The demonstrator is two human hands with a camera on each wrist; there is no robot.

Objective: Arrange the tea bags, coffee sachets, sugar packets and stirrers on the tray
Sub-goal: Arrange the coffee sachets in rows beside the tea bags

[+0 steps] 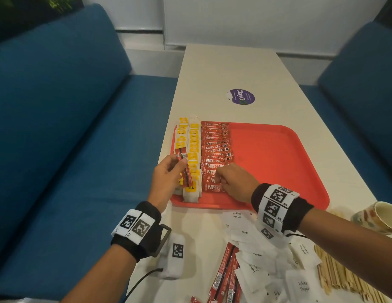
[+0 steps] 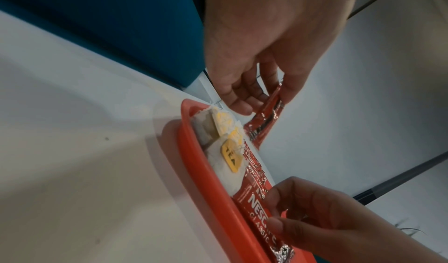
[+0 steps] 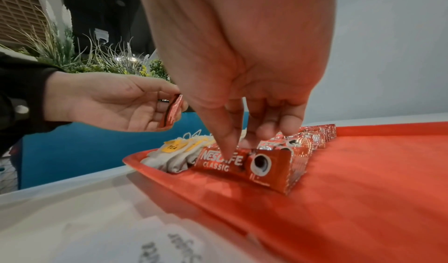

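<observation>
While head view hides fingertips, right wrist view shows right hand (image 3: 242, 94) pressing nearest coffee sachet (image 3: 252, 166) on tray (image 3: 339, 200); left hand (image 1: 166, 178) pinches spare sachets (image 1: 184, 167).

The right hand (image 1: 232, 182) covered part of the nearest coffee sachets (image 1: 214, 186) on the tray (image 1: 278, 162), so whether its curled fingers pinched one could not be told. The sugar packets (image 1: 265, 265), the loose sachets (image 1: 223, 283) and the stirrers (image 1: 343, 278) ran off the head view's lower edge, and the cup (image 1: 378, 217) off its right edge. Print on the far row of tea bags (image 1: 186, 136) was too small to read.
</observation>
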